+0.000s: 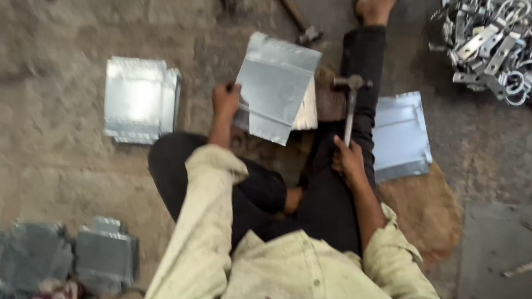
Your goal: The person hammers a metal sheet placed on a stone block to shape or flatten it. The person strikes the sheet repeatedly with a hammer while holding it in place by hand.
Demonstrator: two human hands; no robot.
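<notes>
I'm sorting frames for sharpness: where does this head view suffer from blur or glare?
Head view: soft all over from motion blur; the stack of metal sheets at left is blown out by glare; the folded pieces at bottom left are blurriest; the left hand, held sheet, right hand and hammer stay readable.

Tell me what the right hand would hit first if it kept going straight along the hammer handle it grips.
The right hand points up-frame along the hammer. Past the hammer head, it would likely first meet the dark block beside the bent metal sheet, though depth is unclear.
</notes>
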